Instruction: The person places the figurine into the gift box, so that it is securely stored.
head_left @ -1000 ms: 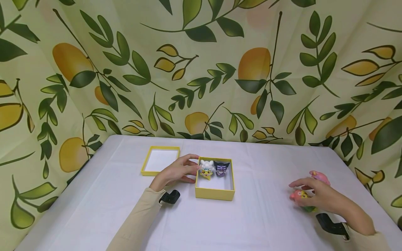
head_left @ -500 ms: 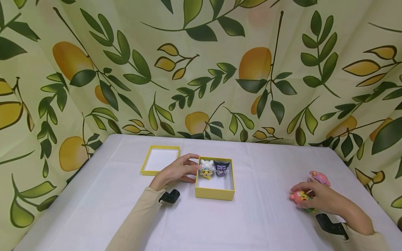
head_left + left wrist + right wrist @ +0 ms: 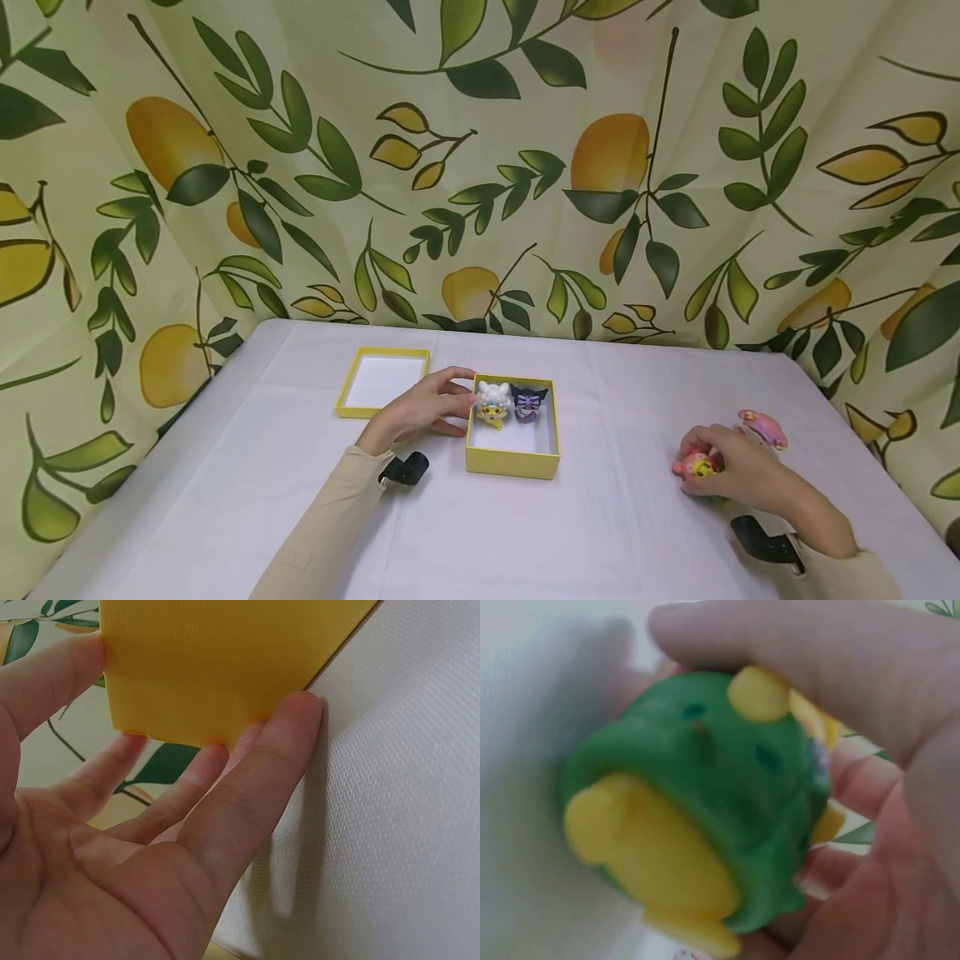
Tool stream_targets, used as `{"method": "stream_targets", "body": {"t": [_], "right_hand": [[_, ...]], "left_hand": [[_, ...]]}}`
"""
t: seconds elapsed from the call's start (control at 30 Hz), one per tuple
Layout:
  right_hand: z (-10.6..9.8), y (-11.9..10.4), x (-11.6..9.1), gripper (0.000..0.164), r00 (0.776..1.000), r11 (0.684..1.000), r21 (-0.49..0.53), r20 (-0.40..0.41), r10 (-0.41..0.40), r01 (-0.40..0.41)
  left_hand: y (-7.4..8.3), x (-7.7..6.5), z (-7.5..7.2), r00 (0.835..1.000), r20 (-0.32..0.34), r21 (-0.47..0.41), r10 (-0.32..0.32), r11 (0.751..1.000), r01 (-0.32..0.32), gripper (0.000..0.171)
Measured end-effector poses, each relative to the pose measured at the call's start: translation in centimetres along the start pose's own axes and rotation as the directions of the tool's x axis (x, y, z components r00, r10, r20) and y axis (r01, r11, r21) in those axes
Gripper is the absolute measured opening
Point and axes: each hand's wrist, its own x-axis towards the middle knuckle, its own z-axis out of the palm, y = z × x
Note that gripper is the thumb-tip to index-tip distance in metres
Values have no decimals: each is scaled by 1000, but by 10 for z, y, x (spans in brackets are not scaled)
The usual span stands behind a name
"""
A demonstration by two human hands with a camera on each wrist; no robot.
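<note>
My left hand (image 3: 420, 408) rests its extended fingertips against the left wall of the yellow box (image 3: 512, 463); in the left wrist view, the fingers (image 3: 247, 787) reach along the box's edges. Inside sit a white-hooded figurine (image 3: 493, 403) with a yellow face and a dark-eared purple figurine (image 3: 528, 403). Far to the right, my right hand (image 3: 742, 471) grips a figurine (image 3: 703, 467) with a pink cap and yellow face. Its green body with yellow underside, a figurine bottom (image 3: 682, 847), faces the right wrist camera, slightly blurred.
A pink figurine (image 3: 765, 427) lies just behind the right hand. The yellow-rimmed box lid (image 3: 362, 413) lies open side up behind the left hand. A white cloth covers the table (image 3: 600, 533), and a leaf-patterned curtain (image 3: 510, 208) hangs along its back edge.
My right hand has closed round the pink-capped figurine and shifted it slightly left, away from the other pink figurine. The left hand has stayed at the box.
</note>
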Motion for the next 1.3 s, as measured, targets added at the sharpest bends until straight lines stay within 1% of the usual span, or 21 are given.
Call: {"method": "stream_targets", "body": {"t": [0.23,0.47,0.57,0.7,0.77,0.97,1.2,1.27,1.3], "right_hand": [[6,-11,5,40,996,999,18,-79,-31,32],[11,-17,9,41,982,998,-29,-180,-59,55],[12,-18,10,41,978,997,-32,-198,-72,67],[13,-21,12,40,977,997,-21,-202,-73,70],[14,-22,12,40,972,997,-28,-220,-81,77],[20,-23,16,41,948,993,-41,-296,-121,114],[27,-27,19,41,902,982,-59,-390,-188,180],[27,-27,19,41,899,982,-57,-394,-190,182],[27,-27,19,40,902,982,-51,-391,-185,180]], "left_hand": [[1,0,0,1000,2,-5,0,1000,0,52],[1,0,0,1000,5,1,2,1000,-2,52],[1,-1,0,1000,4,-1,3,1000,-3,52],[1,-1,0,1000,0,-3,3,1000,-3,52],[0,-1,0,1000,-3,-5,2,1000,-2,52],[0,0,1,1000,-11,-6,-13,1000,13,53],[1,0,1,1000,-11,-4,-14,1000,14,52],[1,0,1,1000,-11,-4,-14,1000,14,52],[1,0,1,1000,-11,-5,-14,1000,14,52]]}}
